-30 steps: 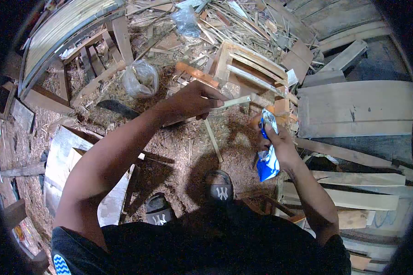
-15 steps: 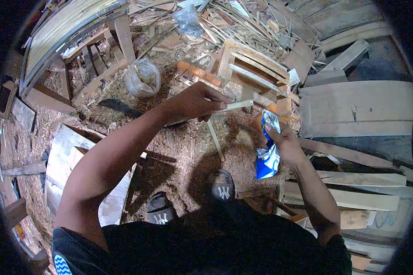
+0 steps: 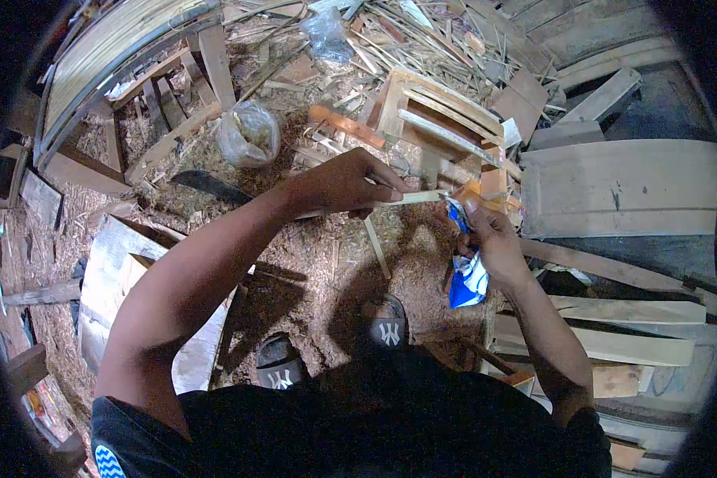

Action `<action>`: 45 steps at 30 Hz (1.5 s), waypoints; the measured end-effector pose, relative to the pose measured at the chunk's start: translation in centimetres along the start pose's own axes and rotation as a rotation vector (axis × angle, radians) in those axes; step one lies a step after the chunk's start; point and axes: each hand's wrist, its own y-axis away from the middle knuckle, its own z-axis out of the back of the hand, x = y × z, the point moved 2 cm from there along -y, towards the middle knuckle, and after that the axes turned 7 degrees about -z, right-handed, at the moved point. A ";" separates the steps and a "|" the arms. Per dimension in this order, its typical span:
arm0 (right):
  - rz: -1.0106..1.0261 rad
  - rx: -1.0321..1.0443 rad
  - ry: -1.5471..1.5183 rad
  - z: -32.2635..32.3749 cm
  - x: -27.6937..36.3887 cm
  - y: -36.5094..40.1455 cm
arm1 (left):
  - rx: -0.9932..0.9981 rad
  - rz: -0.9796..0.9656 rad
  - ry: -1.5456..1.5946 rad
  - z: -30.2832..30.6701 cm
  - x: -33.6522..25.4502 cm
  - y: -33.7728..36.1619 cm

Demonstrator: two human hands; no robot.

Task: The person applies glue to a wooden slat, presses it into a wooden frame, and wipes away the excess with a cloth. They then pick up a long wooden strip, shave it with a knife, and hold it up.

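Note:
My left hand [image 3: 349,183] is closed on a thin, pale wooden strip [image 3: 421,197], pinched between thumb and fingers. The strip points right, and its far end is at the fingers of my right hand [image 3: 498,245]; whether they touch cannot be made out. A crumpled blue-and-silver plastic packet [image 3: 468,285] hangs from my right hand, which is wrapped round its upper part. Some of the right fingers are hidden behind the packet. Below the left hand, another narrow strip [image 3: 377,248] slants down toward my sandals.
Sawdust and wood scraps cover the floor. A slatted wooden frame [image 3: 438,119] lies ahead, near an orange-brown block [image 3: 346,126] and a clear plastic bag [image 3: 248,134]. Boards [image 3: 621,187] are stacked at right. A pale panel [image 3: 107,295] leans at left. Sandals [image 3: 388,323] stand below.
My left hand has shifted slightly right with the strip, bringing its end to the right hand. The right hand has tilted the packet and moved its fingers up by the strip's tip.

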 end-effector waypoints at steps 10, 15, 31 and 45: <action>0.099 -0.116 0.051 -0.5 0.9 0.3 | 0.012 -0.061 0.017 -0.4 0.3 -0.2; 0.092 -0.118 0.087 -0.6 0.8 0.3 | 0.008 -0.080 0.005 -0.5 -0.4 -0.1; 0.156 -0.176 0.183 -0.9 0.6 0.1 | 0.054 -0.192 -0.122 -0.5 -0.3 -0.6; 0.168 -0.221 0.262 -1.0 0.6 0.2 | 0.069 -0.093 -0.101 -0.8 -0.4 -0.7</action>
